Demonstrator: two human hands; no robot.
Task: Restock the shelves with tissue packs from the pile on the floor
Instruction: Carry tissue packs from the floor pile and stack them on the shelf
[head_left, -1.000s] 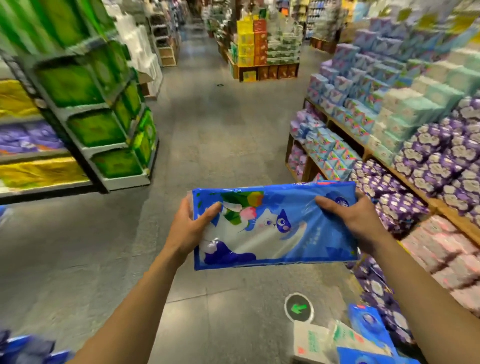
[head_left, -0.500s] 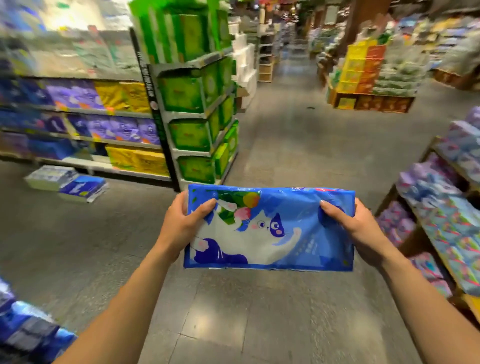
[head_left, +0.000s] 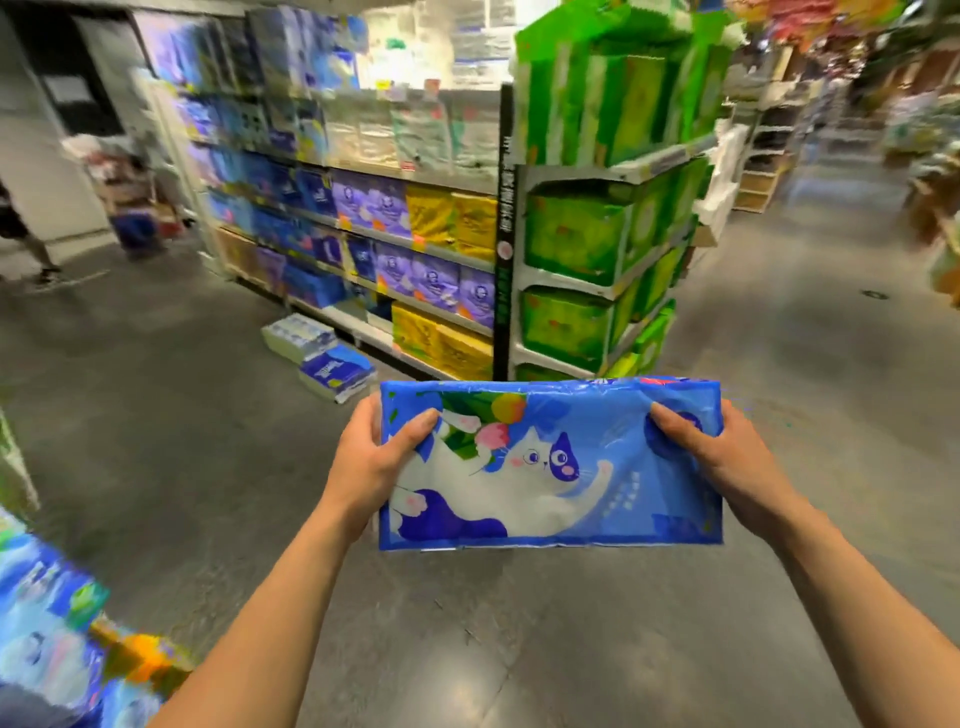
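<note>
In mid-aisle, above the floor (head_left: 519, 649), the blue cat-print tissue pack (head_left: 550, 467) lies flat between left hand (head_left: 363, 460) and right hand (head_left: 727, 462). Each grip is closed on a short end, thumb on top, likely to stop the soft wrapper sagging before it reaches the shelves (head_left: 415, 243).

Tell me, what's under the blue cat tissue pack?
Below the blue cat tissue pack only grey floor shows around it. The left hand and right hand grip its ends; their fingers underneath are hidden.
</note>
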